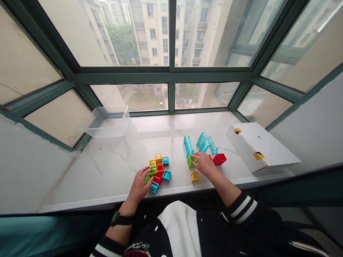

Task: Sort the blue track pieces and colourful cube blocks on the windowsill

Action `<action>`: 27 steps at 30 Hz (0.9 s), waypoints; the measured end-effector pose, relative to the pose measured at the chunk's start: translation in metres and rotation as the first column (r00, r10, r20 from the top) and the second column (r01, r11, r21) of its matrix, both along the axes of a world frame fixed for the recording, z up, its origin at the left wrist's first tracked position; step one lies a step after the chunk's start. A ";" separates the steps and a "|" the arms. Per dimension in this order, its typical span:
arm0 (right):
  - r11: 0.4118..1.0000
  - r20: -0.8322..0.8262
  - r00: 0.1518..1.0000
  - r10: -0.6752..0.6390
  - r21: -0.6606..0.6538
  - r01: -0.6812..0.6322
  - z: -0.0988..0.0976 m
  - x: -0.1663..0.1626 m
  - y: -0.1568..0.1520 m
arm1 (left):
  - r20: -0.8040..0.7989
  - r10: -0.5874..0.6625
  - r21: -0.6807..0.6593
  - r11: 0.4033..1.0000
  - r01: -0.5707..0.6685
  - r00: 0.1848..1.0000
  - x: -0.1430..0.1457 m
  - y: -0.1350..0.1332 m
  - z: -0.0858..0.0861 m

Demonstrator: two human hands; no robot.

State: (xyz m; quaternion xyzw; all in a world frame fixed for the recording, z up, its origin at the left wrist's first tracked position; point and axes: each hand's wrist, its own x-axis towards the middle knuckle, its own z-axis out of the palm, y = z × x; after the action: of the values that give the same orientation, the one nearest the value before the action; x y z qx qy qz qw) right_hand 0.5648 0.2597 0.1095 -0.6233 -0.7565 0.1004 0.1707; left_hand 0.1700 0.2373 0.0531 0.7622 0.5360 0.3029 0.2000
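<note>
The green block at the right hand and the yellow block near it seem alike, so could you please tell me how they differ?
The green block is partly covered by the right hand, while the yellow block has no hand on it. The green block is farther back, whereas the yellow block lies nearer the front edge of the counter. Both are small, boxy blocks.
</note>
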 end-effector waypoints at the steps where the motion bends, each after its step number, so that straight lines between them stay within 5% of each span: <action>1: 1.000 0.001 1.000 0.000 -0.004 0.000 0.000 0.000 0.000 | 0.005 0.006 -0.001 1.000 -0.006 1.000 0.000 0.000 0.001; 18: 1.000 0.006 1.000 -0.019 0.009 0.019 0.000 0.000 -0.001 | 0.007 0.034 -0.029 0.999 -0.034 0.999 -0.002 0.001 0.000; 23: 0.991 -0.121 0.993 -0.003 0.133 0.019 0.013 -0.010 -0.010 | -0.010 0.042 -0.002 0.999 -0.042 0.999 -0.003 0.000 -0.002; 27: 0.983 -0.282 0.949 0.142 0.153 -0.102 0.018 -0.032 -0.023 | -0.049 0.054 0.052 0.997 -0.052 0.997 0.000 -0.001 -0.004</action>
State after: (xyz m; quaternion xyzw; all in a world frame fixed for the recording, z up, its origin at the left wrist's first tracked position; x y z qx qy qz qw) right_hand 0.5327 0.2365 0.1272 -0.5406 -0.7653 0.1496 0.3158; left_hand 0.1703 0.2361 0.0493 0.7598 0.5532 0.3022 0.1591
